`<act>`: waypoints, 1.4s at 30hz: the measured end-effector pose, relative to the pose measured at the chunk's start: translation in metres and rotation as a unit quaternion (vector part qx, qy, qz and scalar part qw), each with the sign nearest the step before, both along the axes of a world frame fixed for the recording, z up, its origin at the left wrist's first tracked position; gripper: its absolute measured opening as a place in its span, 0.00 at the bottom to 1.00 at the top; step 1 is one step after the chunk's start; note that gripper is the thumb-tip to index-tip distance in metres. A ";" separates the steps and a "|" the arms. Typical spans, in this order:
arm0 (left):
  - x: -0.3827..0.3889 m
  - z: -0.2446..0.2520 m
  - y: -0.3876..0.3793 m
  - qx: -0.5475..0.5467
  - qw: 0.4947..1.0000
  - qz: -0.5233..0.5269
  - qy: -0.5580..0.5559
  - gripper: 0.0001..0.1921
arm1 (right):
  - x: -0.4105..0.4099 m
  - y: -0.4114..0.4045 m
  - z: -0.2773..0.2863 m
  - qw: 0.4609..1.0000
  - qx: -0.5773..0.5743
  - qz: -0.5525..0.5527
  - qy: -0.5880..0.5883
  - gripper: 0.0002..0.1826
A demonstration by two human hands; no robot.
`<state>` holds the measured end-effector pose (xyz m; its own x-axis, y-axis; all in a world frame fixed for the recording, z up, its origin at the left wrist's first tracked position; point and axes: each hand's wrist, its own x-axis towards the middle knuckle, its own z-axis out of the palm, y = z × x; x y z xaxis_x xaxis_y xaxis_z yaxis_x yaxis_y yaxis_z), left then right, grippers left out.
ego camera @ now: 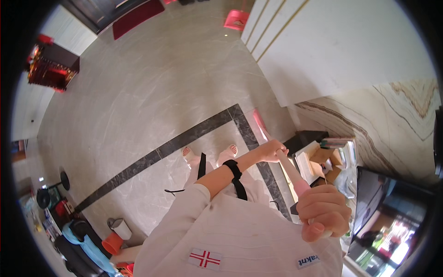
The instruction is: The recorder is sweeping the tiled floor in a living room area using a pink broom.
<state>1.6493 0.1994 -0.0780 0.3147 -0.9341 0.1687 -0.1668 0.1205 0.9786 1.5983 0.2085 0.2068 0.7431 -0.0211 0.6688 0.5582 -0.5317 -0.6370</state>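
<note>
A pale pink broom handle [290, 168] slants down on my right side. My left hand [271, 151] reaches across my body and is closed around it partway down. Nearer the camera, my right hand [324, 212] grips its upper end. Beyond my left hand, the pink broom head [259, 121] is low over the floor by the dark tile border; whether it touches the floor I cannot tell. A black strap [232, 168] circles my left forearm.
A pink dustpan [236, 20] lies near the white wall panel [332, 45]. Close on the right are a cabinet with an open cardboard box [320, 157] and a television [391, 221]. An orange bin [112, 243] and black chair [78, 252] stand at left. A red mat [138, 19] lies by the door.
</note>
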 end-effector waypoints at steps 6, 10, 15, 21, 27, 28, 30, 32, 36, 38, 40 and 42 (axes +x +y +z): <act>0.031 0.011 0.057 -0.033 0.995 0.092 0.009 0.12 | 0.030 0.029 0.005 0.984 0.081 0.153 -0.038 0.15; 0.051 0.007 0.126 0.044 0.988 0.136 -0.065 0.03 | 0.053 0.067 0.000 0.954 0.152 0.232 -0.117 0.16; 0.090 0.004 0.217 0.101 0.981 0.147 -0.072 0.03 | 0.073 0.100 -0.009 0.948 0.221 0.206 -0.099 0.15; 0.121 -0.027 0.321 0.157 0.949 0.215 -0.170 0.02 | 0.091 0.143 -0.054 0.945 0.274 0.179 0.013 0.16; 0.153 -0.013 0.385 0.292 0.928 0.198 -0.118 0.06 | 0.108 0.187 -0.082 0.909 0.407 0.020 0.085 0.21; 0.153 -0.001 0.389 0.293 0.926 0.210 -0.116 0.06 | 0.108 0.183 -0.080 0.907 0.414 -0.016 0.080 0.20; 0.154 0.016 0.390 0.343 0.922 0.152 -0.097 0.06 | 0.106 0.178 -0.075 0.884 0.453 -0.102 0.055 0.18; 0.147 0.019 0.388 0.315 0.928 0.167 -0.109 0.07 | 0.104 0.176 -0.062 0.907 0.410 -0.087 0.040 0.18; 0.126 -0.015 0.382 0.252 0.944 0.183 -0.112 0.09 | 0.102 0.153 -0.060 0.925 0.321 0.194 0.062 0.15; 0.122 -0.026 0.375 0.263 0.945 0.164 -0.105 0.09 | 0.113 0.157 -0.067 0.833 0.315 0.427 0.158 0.12; 0.115 -0.039 0.374 0.278 0.944 0.153 -0.092 0.09 | 0.114 0.156 -0.078 0.848 0.303 0.409 0.147 0.13; 0.108 -0.045 0.375 0.211 0.935 0.266 -0.101 0.07 | 0.111 0.151 -0.086 0.856 0.317 0.386 0.134 0.14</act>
<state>1.7575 0.5745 -0.1229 0.7551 -0.6516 -0.0725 -0.2808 -0.4213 0.8624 1.7096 0.3595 0.1212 0.8247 0.2501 0.5072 0.3753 0.4290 -0.8217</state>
